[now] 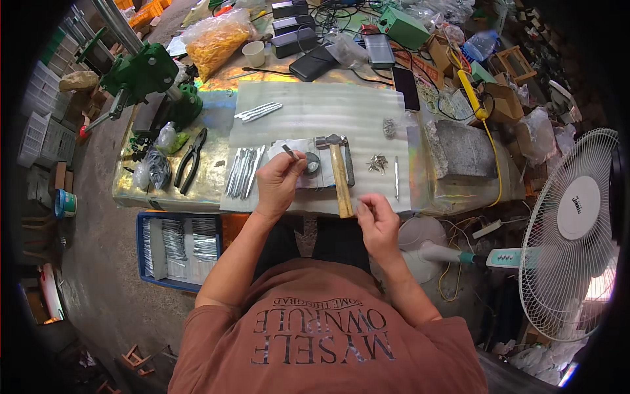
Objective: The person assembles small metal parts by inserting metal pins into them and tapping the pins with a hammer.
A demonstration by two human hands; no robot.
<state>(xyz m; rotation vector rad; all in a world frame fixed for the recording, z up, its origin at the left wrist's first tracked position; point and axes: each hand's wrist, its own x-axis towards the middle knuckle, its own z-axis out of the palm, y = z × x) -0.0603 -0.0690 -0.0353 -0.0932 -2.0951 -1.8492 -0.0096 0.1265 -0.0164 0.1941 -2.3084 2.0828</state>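
Observation:
My left hand (279,182) is closed over the near edge of the work mat, pinching a slim metal piece (290,152) whose tip sticks up past the fingers. Close beside it lie a round dark disc (312,163) and a dark flat block (350,172). A hammer (339,177) rests there, its wooden handle pointing toward me. Just right of the handle's end, my right hand (378,226) has thumb and fingers pressed together; whatever they hold is too small to make out. Small metal pins (377,163) and a single metal rod (396,177) lie farther right.
Several metal rods (244,172) lie left on the mat (315,105), more (261,111) behind. Pliers (191,161) and a green press (141,75) stand left. A blue crate (176,284) of rods sits below. Right are a stone block (461,150) and a fan (571,226).

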